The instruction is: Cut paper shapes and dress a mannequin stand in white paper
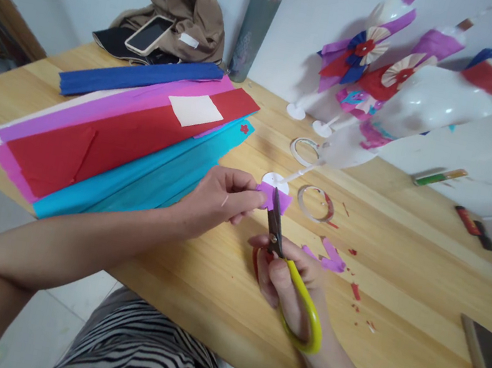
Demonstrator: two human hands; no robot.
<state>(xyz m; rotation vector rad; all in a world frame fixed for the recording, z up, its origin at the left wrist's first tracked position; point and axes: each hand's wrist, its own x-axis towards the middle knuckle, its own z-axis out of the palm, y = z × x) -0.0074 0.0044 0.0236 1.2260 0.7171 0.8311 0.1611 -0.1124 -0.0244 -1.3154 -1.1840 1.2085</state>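
My left hand pinches the left edge of a small purple piece of crepe paper between thumb and fingers. In my right hand is a pair of scissors with yellow and red handles, pointing away from me. The dark blades are parted, one on each side of the purple paper. Just beyond the paper is the round white base of a small mannequin stand. Purple scraps and red scraps lie right of my right hand.
Folded crepe paper, with a red sheet and a blue sheet, covers the left side. Dressed white mannequins stand at the back right. Tape rings, a bottle, a phone and a dark flat device are around.
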